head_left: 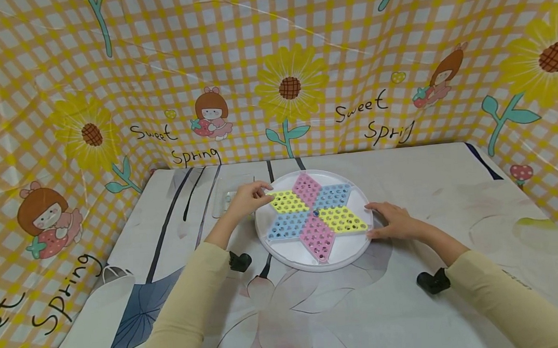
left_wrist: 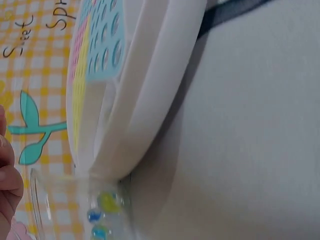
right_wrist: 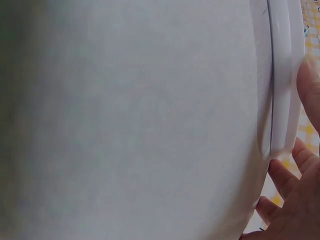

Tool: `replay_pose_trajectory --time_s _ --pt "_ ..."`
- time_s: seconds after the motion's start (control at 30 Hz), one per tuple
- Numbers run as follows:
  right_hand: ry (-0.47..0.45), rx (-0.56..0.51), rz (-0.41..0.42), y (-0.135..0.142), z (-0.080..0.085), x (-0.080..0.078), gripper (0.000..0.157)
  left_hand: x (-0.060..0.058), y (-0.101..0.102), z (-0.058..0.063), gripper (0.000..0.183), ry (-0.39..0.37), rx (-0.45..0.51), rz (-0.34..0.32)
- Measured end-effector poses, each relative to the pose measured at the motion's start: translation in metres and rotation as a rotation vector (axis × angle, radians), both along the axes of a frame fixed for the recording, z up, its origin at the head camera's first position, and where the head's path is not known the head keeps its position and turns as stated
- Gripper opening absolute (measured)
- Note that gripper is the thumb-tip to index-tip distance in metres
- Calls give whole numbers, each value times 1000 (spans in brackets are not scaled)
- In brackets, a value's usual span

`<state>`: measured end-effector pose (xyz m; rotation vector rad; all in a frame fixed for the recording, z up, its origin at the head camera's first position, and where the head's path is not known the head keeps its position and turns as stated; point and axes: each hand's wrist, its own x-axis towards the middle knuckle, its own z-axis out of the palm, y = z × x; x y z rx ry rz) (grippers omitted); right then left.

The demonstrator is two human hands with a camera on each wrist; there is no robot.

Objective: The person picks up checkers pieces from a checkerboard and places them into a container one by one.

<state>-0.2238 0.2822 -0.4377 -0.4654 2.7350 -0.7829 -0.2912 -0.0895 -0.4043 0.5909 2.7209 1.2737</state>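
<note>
A round white Chinese checkers board point(head_left: 343, 251) with a pink, blue and yellow six-pointed star lies on the table. My left hand point(head_left: 247, 200) hovers at its upper left rim by a yellow point; its fingers point(left_wrist: 7, 175) are bent in the left wrist view, and whether they pinch anything is hidden. Beneath that hand stands a clear plastic box point(left_wrist: 50, 205) with several marbles point(left_wrist: 100, 216). On the opposite side, my right hand point(head_left: 395, 221) touches the rim, thumb and fingers spread along it. A dark blue marble point(head_left: 316, 213) sits near the star's centre.
A white cloth with printed flowers and dark lines covers the table point(head_left: 424, 183). Behind and at both sides hangs a yellow checked curtain point(head_left: 253, 19) with sunflowers. Black wrist mounts point(head_left: 433, 281) stick out below both sleeves.
</note>
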Motion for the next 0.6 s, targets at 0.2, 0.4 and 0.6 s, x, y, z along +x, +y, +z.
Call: replay_pose_trajectory --time_s 0.2,0.4,0.6 --pt "-3 6 -7 1 -2 0 83 1 21 -3 29 -15 -10 -68" --pt "5 12 -6 0 0 0 83 2 35 -10 29 -36 -21 -127" --pt "5 10 -2 2 -1 1 84 6 50 -14 30 -46 -66 -158"
